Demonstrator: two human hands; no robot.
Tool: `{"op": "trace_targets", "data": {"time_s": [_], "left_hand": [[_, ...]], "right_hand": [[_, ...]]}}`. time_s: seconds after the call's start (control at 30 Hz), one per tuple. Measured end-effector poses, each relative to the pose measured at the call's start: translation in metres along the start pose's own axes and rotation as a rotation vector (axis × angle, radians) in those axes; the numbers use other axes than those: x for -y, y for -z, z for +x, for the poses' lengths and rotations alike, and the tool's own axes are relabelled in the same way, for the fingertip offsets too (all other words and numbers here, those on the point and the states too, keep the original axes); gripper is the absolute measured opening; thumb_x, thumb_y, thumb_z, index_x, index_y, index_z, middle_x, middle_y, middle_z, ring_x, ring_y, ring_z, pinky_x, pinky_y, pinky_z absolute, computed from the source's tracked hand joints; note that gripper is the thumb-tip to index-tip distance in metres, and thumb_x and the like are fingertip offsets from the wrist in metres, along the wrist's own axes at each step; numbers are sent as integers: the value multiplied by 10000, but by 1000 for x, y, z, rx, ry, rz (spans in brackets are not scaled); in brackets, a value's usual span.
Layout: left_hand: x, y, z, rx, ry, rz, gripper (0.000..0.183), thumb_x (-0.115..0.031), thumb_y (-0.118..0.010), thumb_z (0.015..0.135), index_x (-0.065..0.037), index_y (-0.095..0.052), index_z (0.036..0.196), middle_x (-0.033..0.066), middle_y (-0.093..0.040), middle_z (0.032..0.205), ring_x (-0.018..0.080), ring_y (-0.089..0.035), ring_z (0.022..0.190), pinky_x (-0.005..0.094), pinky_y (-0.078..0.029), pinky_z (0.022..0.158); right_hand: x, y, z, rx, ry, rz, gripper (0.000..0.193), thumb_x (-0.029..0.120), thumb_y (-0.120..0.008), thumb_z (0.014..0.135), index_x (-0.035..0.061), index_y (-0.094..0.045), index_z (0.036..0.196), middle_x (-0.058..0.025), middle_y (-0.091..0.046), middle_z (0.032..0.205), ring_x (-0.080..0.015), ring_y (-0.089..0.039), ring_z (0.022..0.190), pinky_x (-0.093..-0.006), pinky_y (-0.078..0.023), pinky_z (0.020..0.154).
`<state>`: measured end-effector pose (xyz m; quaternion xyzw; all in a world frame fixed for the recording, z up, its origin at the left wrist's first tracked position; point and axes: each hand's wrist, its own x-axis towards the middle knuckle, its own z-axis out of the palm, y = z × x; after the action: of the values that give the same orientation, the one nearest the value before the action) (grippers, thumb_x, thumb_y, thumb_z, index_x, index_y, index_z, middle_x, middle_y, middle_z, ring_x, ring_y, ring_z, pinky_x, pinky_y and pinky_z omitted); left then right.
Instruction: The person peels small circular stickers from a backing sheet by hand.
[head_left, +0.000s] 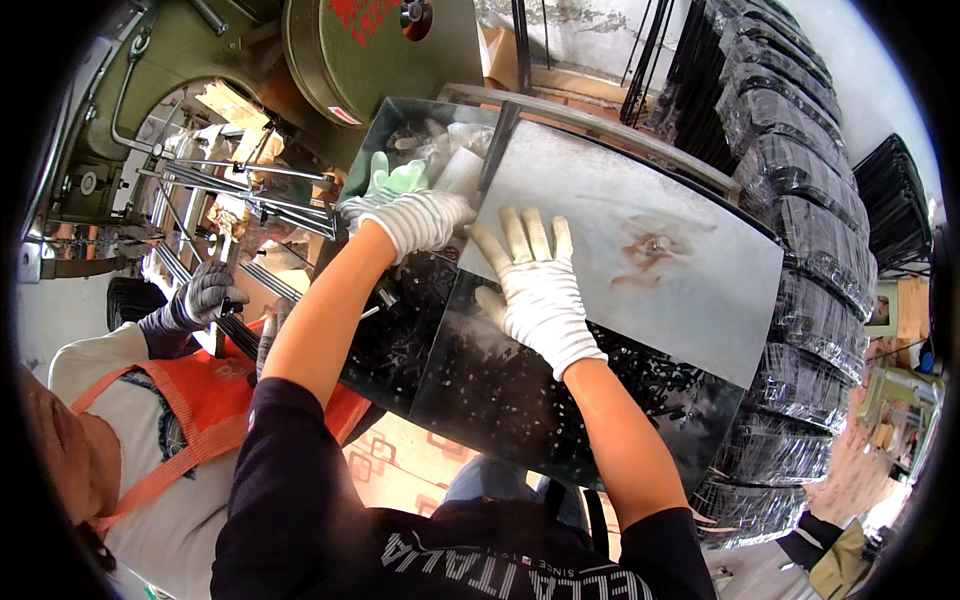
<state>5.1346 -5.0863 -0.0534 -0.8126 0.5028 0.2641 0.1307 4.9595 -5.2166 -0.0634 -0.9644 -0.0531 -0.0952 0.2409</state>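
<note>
One sheet (690,310) runs long toward the right edge of the box (425,112), the right hand (540,292) wide on it, the left hand (416,220) just beside, its hold hidden.

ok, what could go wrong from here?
The right hand lies spread on the gray panel, thumb by its near edge; a slip might nip the thumb. Small black parts lie along that edge, so a shifting panel could scatter some. A co-worker is close on the left; the left forearm might bump them.
</note>
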Motion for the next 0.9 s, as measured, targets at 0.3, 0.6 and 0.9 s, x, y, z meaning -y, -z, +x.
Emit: {"op": "trace_targets", "data": {"time_s": [0.3, 0.6, 0.9], "left_hand": [[-21, 19, -2, 169, 122, -135, 321, -195, -516, 854, -90, -557, 1155, 159, -624, 1032, 304, -600, 921, 364, -472, 804], [-25, 15, 12, 356, 153, 106, 345, -282, -419, 888, -45, -605, 1057, 117, -626, 1047, 261, -578, 950, 344, -423, 855], [26, 18, -18, -99, 293, -1061, 285, -183, -735, 734, -2, -653, 938, 42, -644, 756, 97, -562, 640, 246, -468, 597]], "right_hand": [[-4, 0, -3, -26, -10, 9, 692, 271, -673, 693, 130, -413, 1318, -177, -348, 1370, -339, -276, 1299, -541, -140, 1065], [-4, 1, -5, 8, -32, 1, 660, 287, -663, 725, 160, -406, 1320, -150, -331, 1380, -316, -250, 1318, -518, -133, 1078], [-5, -1, -5, -27, -9, -19, 655, 320, -661, 716, 144, -432, 1304, -158, -326, 1385, -322, -255, 1311, -515, -150, 1072]]}}
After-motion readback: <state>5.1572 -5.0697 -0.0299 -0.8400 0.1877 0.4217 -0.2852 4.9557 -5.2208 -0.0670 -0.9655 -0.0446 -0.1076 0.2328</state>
